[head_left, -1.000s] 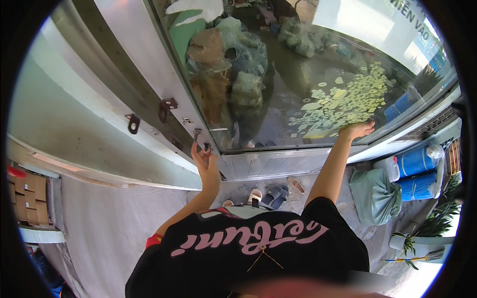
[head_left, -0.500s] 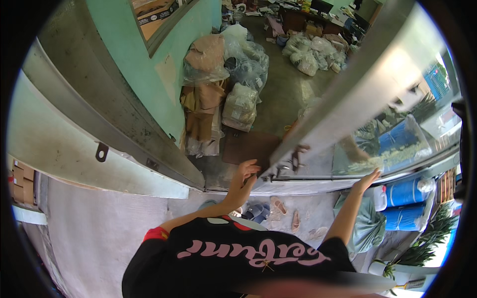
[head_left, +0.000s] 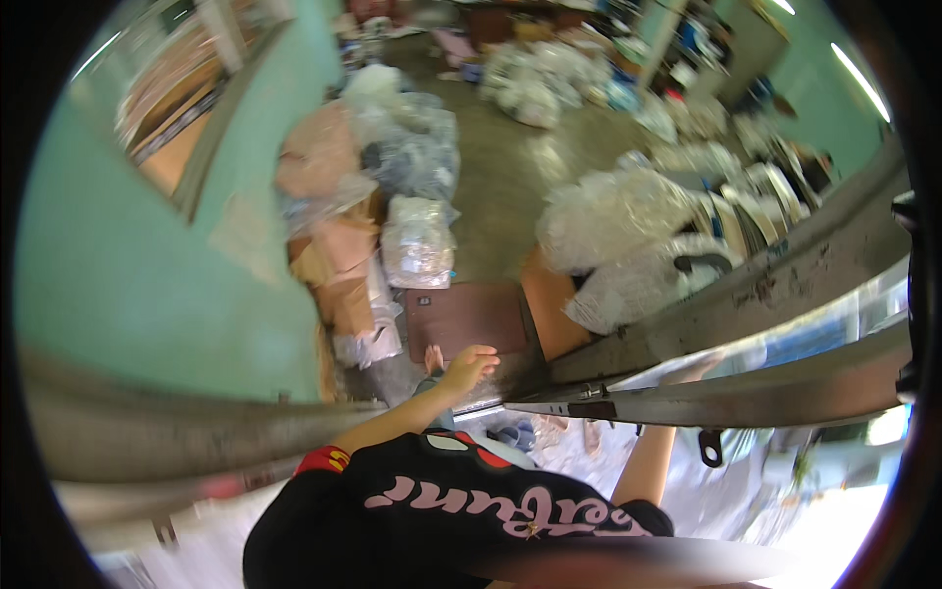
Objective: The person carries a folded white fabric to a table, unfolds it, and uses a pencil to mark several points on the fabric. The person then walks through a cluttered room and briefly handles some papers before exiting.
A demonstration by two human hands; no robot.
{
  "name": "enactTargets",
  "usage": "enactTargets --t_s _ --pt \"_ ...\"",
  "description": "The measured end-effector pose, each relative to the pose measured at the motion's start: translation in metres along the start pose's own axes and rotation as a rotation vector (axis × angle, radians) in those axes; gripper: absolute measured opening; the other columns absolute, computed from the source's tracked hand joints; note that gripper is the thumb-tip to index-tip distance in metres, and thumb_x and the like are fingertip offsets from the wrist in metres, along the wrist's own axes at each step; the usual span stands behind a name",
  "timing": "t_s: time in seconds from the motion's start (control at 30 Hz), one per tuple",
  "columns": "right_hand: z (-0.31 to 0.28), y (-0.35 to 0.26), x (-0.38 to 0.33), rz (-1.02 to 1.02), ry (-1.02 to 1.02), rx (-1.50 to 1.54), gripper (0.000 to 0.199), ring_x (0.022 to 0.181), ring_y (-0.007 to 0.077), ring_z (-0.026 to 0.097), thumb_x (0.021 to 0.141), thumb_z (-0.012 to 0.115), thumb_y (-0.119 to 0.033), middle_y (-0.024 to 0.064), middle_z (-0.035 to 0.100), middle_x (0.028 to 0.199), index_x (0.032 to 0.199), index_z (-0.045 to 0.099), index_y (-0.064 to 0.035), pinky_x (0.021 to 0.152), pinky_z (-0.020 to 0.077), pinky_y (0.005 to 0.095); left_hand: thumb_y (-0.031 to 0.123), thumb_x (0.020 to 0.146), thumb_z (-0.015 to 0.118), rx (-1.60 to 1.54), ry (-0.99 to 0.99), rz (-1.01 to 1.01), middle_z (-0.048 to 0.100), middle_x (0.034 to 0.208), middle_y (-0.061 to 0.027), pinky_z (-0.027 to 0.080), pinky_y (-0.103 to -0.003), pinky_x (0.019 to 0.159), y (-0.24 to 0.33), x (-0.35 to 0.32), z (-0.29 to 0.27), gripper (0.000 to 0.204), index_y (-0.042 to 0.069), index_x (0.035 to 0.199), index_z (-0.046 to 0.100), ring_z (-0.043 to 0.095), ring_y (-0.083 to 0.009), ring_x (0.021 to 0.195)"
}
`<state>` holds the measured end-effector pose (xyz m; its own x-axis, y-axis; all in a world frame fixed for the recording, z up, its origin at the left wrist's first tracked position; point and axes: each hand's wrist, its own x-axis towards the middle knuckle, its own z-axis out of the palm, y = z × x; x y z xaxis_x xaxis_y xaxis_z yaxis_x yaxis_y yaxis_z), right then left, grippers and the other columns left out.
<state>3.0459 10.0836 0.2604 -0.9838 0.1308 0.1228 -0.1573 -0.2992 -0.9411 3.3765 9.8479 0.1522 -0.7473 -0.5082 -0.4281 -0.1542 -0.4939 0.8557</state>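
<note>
My left hand (head_left: 472, 371) is stretched forward above the doorway floor, fingers loosely extended and holding nothing. Beneath and just ahead of it lies a brown doormat (head_left: 466, 319), where one of my feet (head_left: 433, 359) also shows. On the right, my forearm (head_left: 646, 471) passes behind the metal-framed glass door (head_left: 746, 398). My right hand (head_left: 695, 368) appears only as a blur at the glass beyond the frame, so its fingers cannot be made out. A small latch (head_left: 594, 391) sits near the door's free end, and a dark metal tab (head_left: 710, 449) sticks out below the frame.
Clear plastic bags (head_left: 412, 147) and folded brown cardboard (head_left: 339, 260) line the green wall (head_left: 128, 285) at left. Larger plastic-wrapped bundles (head_left: 618, 221) and a brown board (head_left: 554, 304) stand inside at right. Shoes (head_left: 515, 435) lie on the outer floor by the threshold.
The view has moved forward into the doorway, showing more of the room at right. The door now lies lower and farther right. My left hand has come away from its edge.
</note>
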Motion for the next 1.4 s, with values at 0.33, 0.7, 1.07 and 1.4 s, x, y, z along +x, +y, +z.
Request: enactTargets --t_s 0.33,0.7,1.07,1.4 --pt "-0.123 0.043 -0.061 0.024 -0.08 -1.491 0.058 0.135 0.0252 0.04 0.101 0.04 -0.04 0.0058 0.03 0.155 0.15 0.027 -0.011 0.105 0.0369 0.0391 0.025 0.088 0.062 0.642 -0.292 -0.394 0.068 0.09 -0.0094 0.05 -0.028 0.071 0.014 0.248 -0.207 0.033 0.003 0.112 0.065 0.063 -0.0159 0.081" --pt "0.042 0.18 -0.255 1.334 -0.546 -1.369 0.048 0.115 0.0242 0.053 0.095 0.051 -0.035 0.0051 0.051 0.131 0.135 0.046 -0.0076 0.095 0.0443 0.0382 0.02 0.082 0.056 0.903 0.122 -0.446 0.065 0.079 -0.0116 0.048 -0.036 0.058 0.154 0.496 -0.377 0.027 0.002 0.099 0.067 0.061 -0.0232 0.065" --pt "0.302 0.309 0.07 1.122 -0.935 -0.773 0.04 0.096 0.0235 0.064 0.093 0.056 -0.032 0.0087 0.068 0.109 0.122 0.06 -0.0042 0.086 0.0503 0.0364 0.024 0.091 0.061 0.866 -0.382 -0.132 0.066 0.115 -0.018 0.047 -0.034 0.091 0.258 0.682 -0.232 0.041 -0.003 0.122 0.059 0.063 -0.025 0.105" --pt "0.535 0.339 0.26 0.592 -0.929 -0.883 0.033 0.099 0.0185 0.064 0.092 0.06 -0.03 0.009 0.07 0.106 0.113 0.066 -0.0054 0.086 0.0501 0.0328 0.023 0.088 0.059 0.966 -0.173 -0.163 0.067 0.102 -0.0135 0.049 -0.032 0.077 0.333 0.823 -0.274 0.036 0.002 0.117 0.062 0.063 -0.0209 0.087"
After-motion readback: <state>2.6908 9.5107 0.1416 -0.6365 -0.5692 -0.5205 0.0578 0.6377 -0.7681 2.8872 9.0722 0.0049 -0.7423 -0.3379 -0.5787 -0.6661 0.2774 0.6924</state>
